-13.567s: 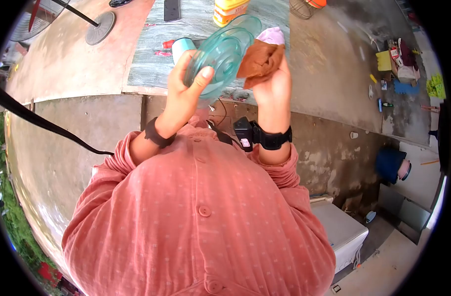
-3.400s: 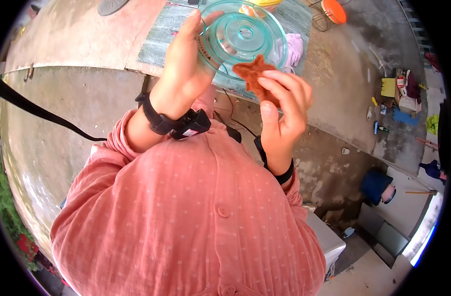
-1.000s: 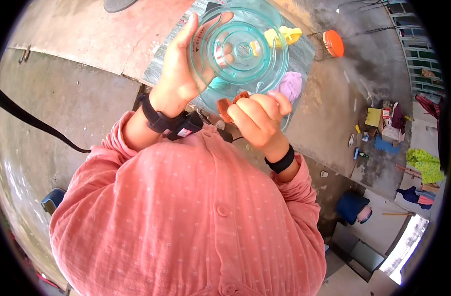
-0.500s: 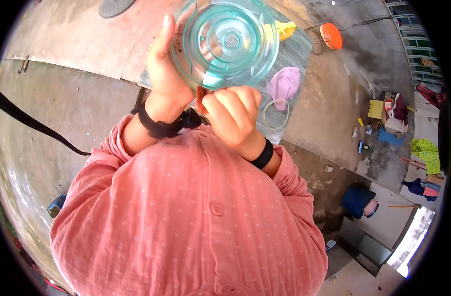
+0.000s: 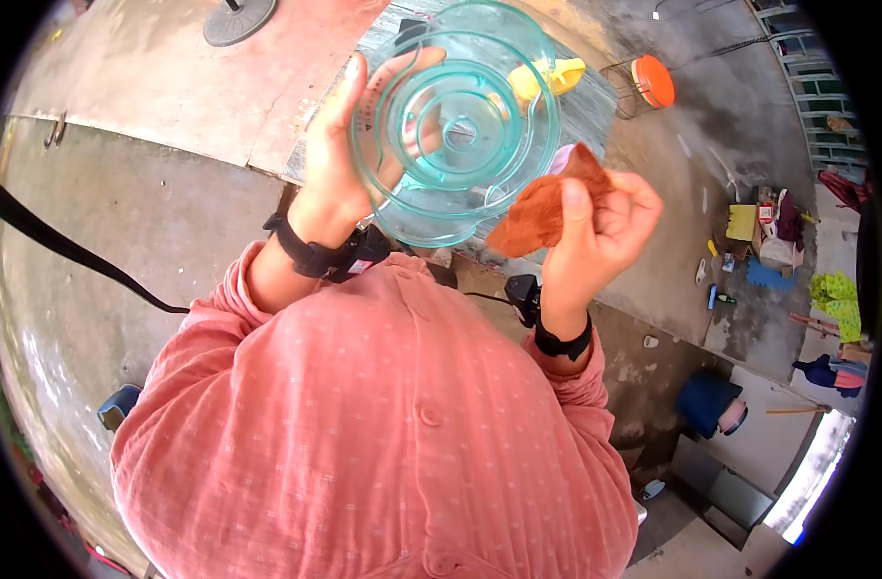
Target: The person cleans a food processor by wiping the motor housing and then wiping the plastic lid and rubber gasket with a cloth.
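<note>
My left hand grips the side of a round, see-through teal container, with the thumb outside on the near wall and fingers showing through it. The container has ring-shaped steps and small dark print on its side. In my right hand is a rust-brown cloth, pinched between thumb and fingers just right of the container. Behind the cloth only a sliver of a lilac cloth shows. A yellow plastic object, partly behind the container, lies on the grey-blue table.
An orange-lidded item in a wire frame stands beyond the table. A round grey base is at the upper left. Several household items, including a yellow box and a blue mat, lie on the floor at right.
My right hand has moved right and away from the container, bringing the brown cloth into full view. The container has tilted and shifted slightly right and down in my left hand.
</note>
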A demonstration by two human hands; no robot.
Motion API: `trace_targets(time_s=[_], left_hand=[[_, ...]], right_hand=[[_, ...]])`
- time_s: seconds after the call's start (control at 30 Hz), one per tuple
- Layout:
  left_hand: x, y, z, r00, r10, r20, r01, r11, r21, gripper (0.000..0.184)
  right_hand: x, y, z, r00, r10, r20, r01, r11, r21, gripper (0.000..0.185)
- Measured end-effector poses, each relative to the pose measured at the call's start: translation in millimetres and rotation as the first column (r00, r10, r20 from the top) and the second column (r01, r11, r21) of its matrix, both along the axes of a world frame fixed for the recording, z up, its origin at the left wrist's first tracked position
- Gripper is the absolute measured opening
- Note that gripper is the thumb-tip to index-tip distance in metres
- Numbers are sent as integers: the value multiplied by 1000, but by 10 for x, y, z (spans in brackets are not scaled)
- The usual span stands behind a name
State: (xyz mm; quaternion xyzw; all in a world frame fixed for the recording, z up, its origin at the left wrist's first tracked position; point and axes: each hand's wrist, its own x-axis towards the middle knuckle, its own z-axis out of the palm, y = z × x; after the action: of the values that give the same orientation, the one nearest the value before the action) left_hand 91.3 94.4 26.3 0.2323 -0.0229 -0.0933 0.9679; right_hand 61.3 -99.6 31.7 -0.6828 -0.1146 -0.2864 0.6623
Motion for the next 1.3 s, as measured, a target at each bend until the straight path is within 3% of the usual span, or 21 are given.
trace_targets(time_s=[0.03,0.07,0.13,0.17,0.23,0.3,0.33,0.4,0.47,0.6,0.7,0.77,0.87,0.9,0.97,1.03,1.13,1.2,1.27,1.3], left_hand=[[-43,-81,101,993,75,-90,-68,995,78,61],[-39,-66,35,993,71,-89,-64,995,78,61],[-19,-28,-73,992,-112,57,114,993,-34,66],[-31,-47,-107,991,-120,55,122,992,-33,66],[-78,-132,11,996,90,24,-93,948,304,69],[-85,-144,59,992,122,36,-127,931,342,70],[-90,-149,70,986,158,48,-164,911,378,71],[-100,-165,54,989,146,8,-141,933,332,68],[-132,-210,48,991,131,-34,-117,952,283,66],[-199,-279,-12,999,44,-12,-37,937,348,65],[-183,-263,-118,995,50,91,-81,924,375,64],[-170,-266,-168,997,61,48,-77,875,478,70],[-125,-233,-128,998,53,-14,-40,873,486,70],[-118,-183,-99,998,-7,-61,31,913,406,72],[-126,-171,-98,999,-18,-39,35,879,475,73],[-153,-187,-89,1000,-21,8,13,832,555,72],[-218,-229,-46,999,-35,-31,46,833,552,70],[-188,-193,-44,999,-48,-21,52,874,484,68],[-152,-138,-37,998,-58,-8,56,907,417,66],[-136,-115,-22,996,-86,-31,92,931,352,67]], right_hand=[[34,31,67,998,-66,-21,68,991,112,22],[63,63,96,997,-70,-20,72,991,113,22],[154,125,119,992,-99,74,107,988,-112,23],[219,76,68,974,-120,191,191,888,-418,26],[181,183,138,972,-89,218,203,786,-584,24],[180,254,105,958,-72,279,249,693,-677,20],[178,255,98,958,-72,278,249,693,-677,20],[187,256,78,986,-50,162,130,835,-535,21],[250,277,155,977,-92,194,181,838,-515,18],[305,381,176,953,-114,280,239,851,-467,13],[309,471,133,916,-13,400,246,806,-538,17],[278,513,113,918,57,393,196,796,-572,15],[116,665,8,900,266,346,-6,800,-600,12],[54,690,-26,897,295,330,-43,800,-598,11],[32,676,-33,891,327,315,-83,799,-595,11],[87,570,11,872,395,289,-99,720,-687,13],[238,458,127,953,82,292,120,782,-611,11],[341,333,79,982,-48,184,144,821,-552,12],[358,198,44,991,-58,120,108,877,-468,13],[343,178,61,997,-33,63,49,957,-286,13]])
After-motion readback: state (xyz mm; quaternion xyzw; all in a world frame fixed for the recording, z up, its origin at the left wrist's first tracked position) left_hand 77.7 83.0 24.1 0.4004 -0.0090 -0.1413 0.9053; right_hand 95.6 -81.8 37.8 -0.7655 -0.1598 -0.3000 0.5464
